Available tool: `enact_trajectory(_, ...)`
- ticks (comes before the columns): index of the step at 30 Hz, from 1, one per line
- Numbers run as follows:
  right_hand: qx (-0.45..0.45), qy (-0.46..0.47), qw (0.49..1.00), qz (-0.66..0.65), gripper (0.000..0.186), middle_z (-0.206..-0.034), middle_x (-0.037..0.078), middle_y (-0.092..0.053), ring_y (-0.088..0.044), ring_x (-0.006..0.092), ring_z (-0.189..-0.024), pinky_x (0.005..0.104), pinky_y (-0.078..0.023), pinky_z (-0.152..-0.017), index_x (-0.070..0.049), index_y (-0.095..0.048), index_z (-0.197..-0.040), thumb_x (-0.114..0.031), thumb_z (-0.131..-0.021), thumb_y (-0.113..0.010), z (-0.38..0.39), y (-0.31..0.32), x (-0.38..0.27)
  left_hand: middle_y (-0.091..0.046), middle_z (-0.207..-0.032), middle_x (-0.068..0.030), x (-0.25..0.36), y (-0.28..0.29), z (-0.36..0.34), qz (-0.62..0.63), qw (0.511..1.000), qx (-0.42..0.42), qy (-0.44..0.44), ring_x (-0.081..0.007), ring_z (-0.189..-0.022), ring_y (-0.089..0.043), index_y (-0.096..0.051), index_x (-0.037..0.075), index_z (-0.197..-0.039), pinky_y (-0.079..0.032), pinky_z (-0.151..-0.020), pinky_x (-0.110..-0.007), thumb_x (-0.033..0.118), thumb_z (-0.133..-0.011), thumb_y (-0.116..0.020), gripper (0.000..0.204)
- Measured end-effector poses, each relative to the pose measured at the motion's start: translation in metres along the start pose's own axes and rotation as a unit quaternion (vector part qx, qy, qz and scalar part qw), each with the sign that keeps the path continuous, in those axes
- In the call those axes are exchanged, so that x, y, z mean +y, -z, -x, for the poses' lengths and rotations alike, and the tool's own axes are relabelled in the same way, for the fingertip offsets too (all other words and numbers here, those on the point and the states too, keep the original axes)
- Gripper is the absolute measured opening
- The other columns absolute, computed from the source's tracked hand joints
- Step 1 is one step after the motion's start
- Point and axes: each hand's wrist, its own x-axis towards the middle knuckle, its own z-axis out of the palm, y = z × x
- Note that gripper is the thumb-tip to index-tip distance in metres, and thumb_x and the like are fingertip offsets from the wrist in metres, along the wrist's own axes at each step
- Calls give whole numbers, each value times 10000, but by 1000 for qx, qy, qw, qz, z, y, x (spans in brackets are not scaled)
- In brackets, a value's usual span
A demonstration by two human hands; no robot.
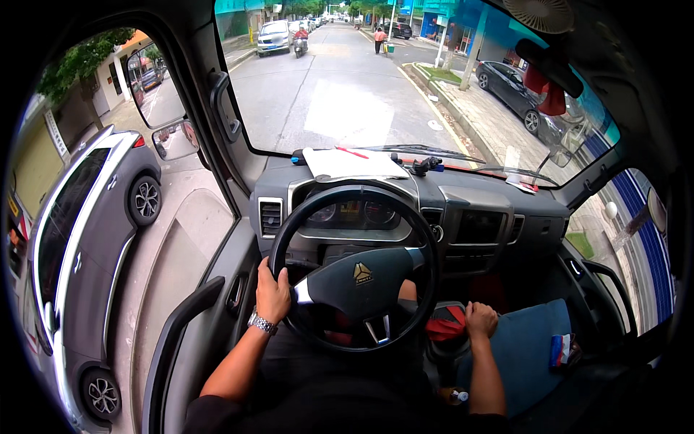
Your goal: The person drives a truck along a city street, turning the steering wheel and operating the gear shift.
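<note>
I sit in the driver's seat of a truck cab. My left hand [272, 293], with a metal wristwatch [261, 323] on the wrist, grips the lower left rim of the black steering wheel [421, 246]. My right hand [481, 319] is closed over the gear lever knob, beside a red cloth [444, 325] low between the seats. The knob itself is hidden under my fingers. Behind the wheel the instrument dials [352, 213] show.
White papers [350, 163] with a red pen lie on the grey dashboard [491, 202]. A silver car [79, 239] stands close outside the left door, below the side mirrors [155, 83]. Ahead are a road, a motorbike rider [300, 42], a pedestrian [379, 40] and a dark parked car [517, 90].
</note>
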Motion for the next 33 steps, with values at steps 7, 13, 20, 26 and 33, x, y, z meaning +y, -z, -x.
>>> enact_trajectory(7, 15, -7, 1000, -8, 330, -775, 105, -715, -689, 321, -791, 478, -532, -743, -105, -689, -712, -331, -952, -682, 3, -6, 1, -631, -1305, -307, 20, 8, 18, 54, 998, 20, 27, -446, -1170, -655, -436, -56, -1479, -513, -1005, -482, 205, -1049, -616, 534)
enact_trajectory(13, 10, -26, 1000, -13, 333, -791, 113, -723, -699, 334, -802, 488, -546, -771, -90, -689, -723, -326, -958, -682, 3, 2, -8, -585, -1334, -281, 1, -3, 42, 81, 994, 24, 65, -411, -1224, -593, -437, -51, -1471, -450, -1078, -464, 179, -1064, -594, 493)
enact_trajectory(20, -10, -33, 999, 23, 332, -779, 94, -720, -704, 323, -800, 480, -551, -749, -108, -682, -715, -346, -946, -685, -3, 7, -9, -562, -1368, -282, -1, -13, 57, 136, 988, 44, 56, -419, -1248, -584, -406, -73, -1487, -435, -1102, -460, 129, -1042, -596, 523)
enact_trajectory(26, 4, -19, 1000, 13, 369, -771, 134, -723, -709, 365, -747, 517, -562, -710, -106, -702, -705, -393, -935, -687, 6, -10, 9, -614, -1295, -186, 1, -26, 76, 14, 982, 157, -104, -233, -944, -650, -345, -53, -1576, -544, -865, -342, 126, -1071, -554, 575)
enact_trajectory(33, 26, -15, 999, 11, 356, -754, 121, -713, -702, 353, -739, 514, -551, -700, -111, -683, -690, -376, -929, -697, 1, -4, -5, -608, -1211, -146, -12, -32, 90, 169, 979, 106, 34, -141, -837, -625, -321, -81, -1550, -544, -770, -308, 133, -1069, -574, 584)
